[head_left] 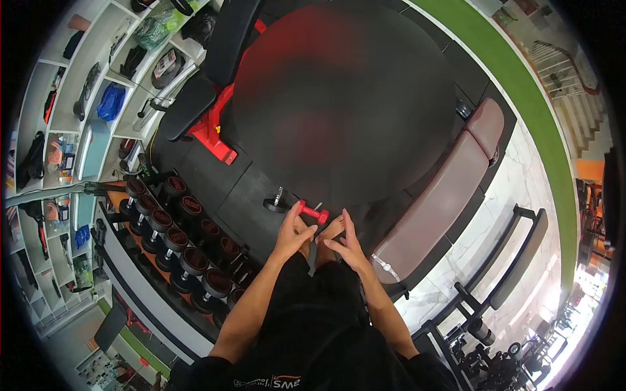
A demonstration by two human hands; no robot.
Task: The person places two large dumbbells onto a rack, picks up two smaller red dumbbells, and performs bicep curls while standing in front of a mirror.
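Observation:
My left hand (293, 236) is open over my feet, fingers stretched forward and thumb out to the side. Facing it, my right hand (347, 242) is open too, with fingers extended and nothing in it. Between and just beyond the fingertips, a small red dumbbell (313, 212) appears on the dark floor by my bare feet. The left fingertips overlap its left end in this view. Beside it, to the left, is a black dumbbell (275, 204) with a metal handle.
A dumbbell rack (176, 238) stands at left, with white shelving (91, 98) behind. A padded brown bench (437, 202) lies close on the right. A red-framed black bench (215, 120) is ahead left. A large round blurred patch hides the floor ahead.

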